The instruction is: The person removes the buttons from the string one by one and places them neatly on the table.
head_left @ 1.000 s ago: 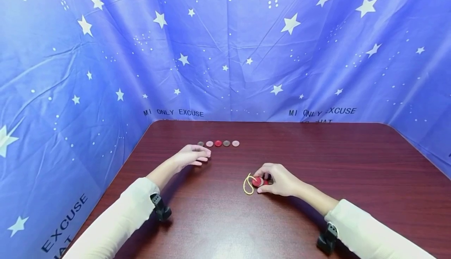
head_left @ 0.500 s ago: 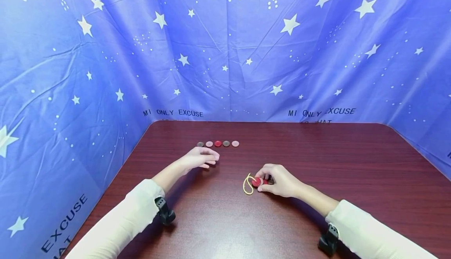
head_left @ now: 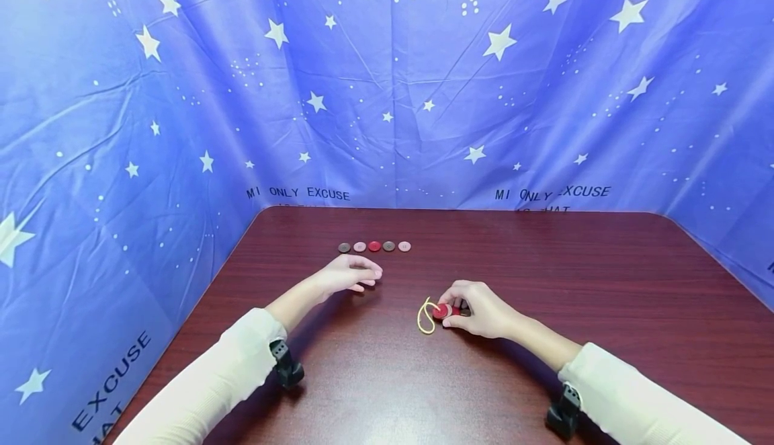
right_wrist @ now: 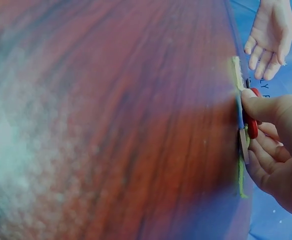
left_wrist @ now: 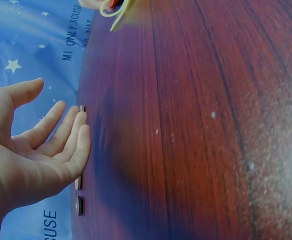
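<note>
My right hand (head_left: 478,308) pinches a small cluster of buttons strung on a yellow cord, low over the table or resting on it. A red button (head_left: 441,312) faces left, with a pink one and others behind it partly hidden by the fingers. The yellow cord (head_left: 426,318) trails off leftward in a loop. My left hand (head_left: 349,275) hovers over the table, fingers loosely bent and holding nothing, just in front of a row of several loose buttons. In the left wrist view its palm (left_wrist: 41,162) shows bare.
The row on the table (head_left: 544,257) runs from a brown button (head_left: 344,247) through a pink one (head_left: 359,247), a red one (head_left: 375,246) and another brown one (head_left: 389,247) to a pink one (head_left: 404,247). A blue star-patterned cloth (head_left: 393,82) hangs behind and at the sides.
My left hand has moved rightward and slightly nearer to me, uncovering the leftmost brown button. My right hand and the strung buttons have barely shifted.
</note>
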